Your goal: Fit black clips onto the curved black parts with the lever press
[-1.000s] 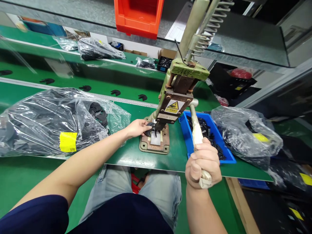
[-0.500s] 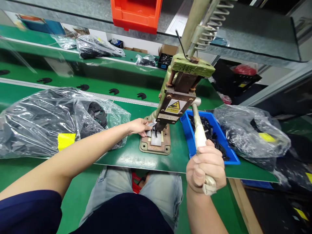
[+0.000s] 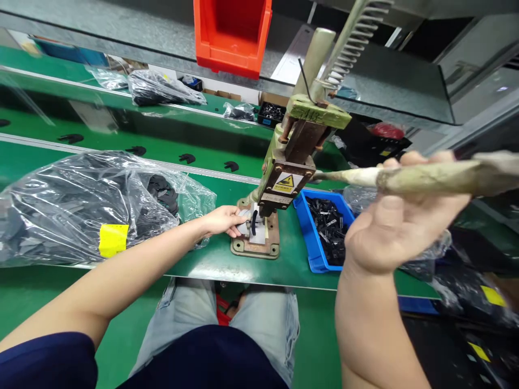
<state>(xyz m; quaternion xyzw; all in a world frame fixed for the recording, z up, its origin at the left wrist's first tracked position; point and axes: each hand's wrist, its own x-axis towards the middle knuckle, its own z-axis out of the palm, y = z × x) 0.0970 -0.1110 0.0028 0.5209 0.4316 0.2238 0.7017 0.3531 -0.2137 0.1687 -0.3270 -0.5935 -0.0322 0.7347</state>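
My left hand [image 3: 224, 220] pinches the edge of a thin grey flat piece [image 3: 244, 227] on the base plate [image 3: 257, 249] of a green hand press. Beside its fingertips a small black curved part [image 3: 254, 222] lies over the grey piece. Above them, the press ram [image 3: 272, 206] stands raised with a gap below it. My right hand [image 3: 385, 227] is on the tape-wrapped press lever [image 3: 425, 178], which points out to the right. Its palm and thumb are below the lever, and the fingers are partly hidden behind it.
Left of the press lies a clear bag [image 3: 77, 205] of dark flat pieces. A blue bin [image 3: 320, 262] of small black parts stands to the right. Behind, several black curved pieces [image 3: 187, 158] lie on the green belt. An orange bin [image 3: 233, 62] juts from the overhead shelf.
My right hand has swung the lever up and outward, and the press ram has risen off the base. My left hand stays at the grey piece, with the black curved part now more exposed.
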